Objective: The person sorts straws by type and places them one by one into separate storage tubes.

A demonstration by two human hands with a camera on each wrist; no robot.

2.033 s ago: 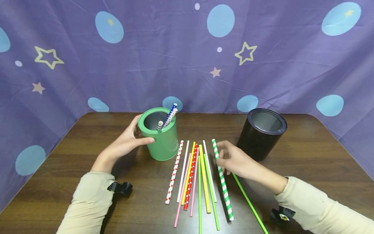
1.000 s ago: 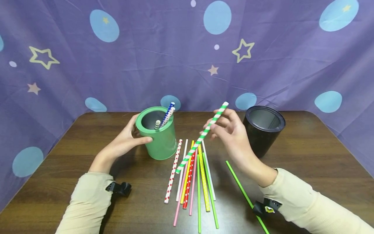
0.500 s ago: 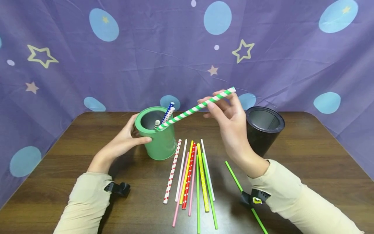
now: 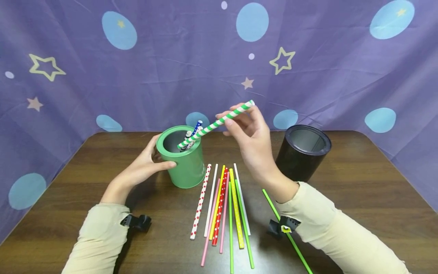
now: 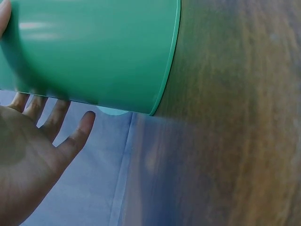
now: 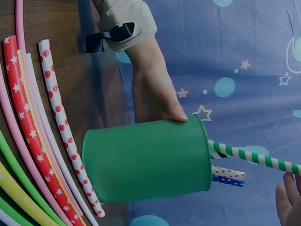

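My left hand (image 4: pixel 145 163) grips the side of a green can (image 4: pixel 187 171), thumb at the front and fingers behind. The can stands upright on the table; its smooth wall (image 5: pixel 94 52) fills much of the left wrist view. My right hand (image 4: pixel 254 142) pinches a thick green-and-white striped straw (image 4: pixel 222 120) near its upper end. That straw slants down to the left, its lower end inside the can's mouth. Also in the can are a blue dotted straw (image 4: pixel 198 125), a white dotted straw (image 6: pixel 230 173) and a black-and-white striped one (image 4: pixel 188 135).
Several straws lie side by side in front of the can, among them a red-dotted white one (image 4: pixel 200 201), a red starred one (image 4: pixel 220 207) and a yellow one (image 4: pixel 237 209). A green straw (image 4: pixel 301 255) lies beneath my right forearm. A black can (image 4: pixel 297 160) stands at the right.
My right hand has picked the green-and-white striped straw off the table and carried it up and left to the green can's mouth. The left hand has stayed on the can.
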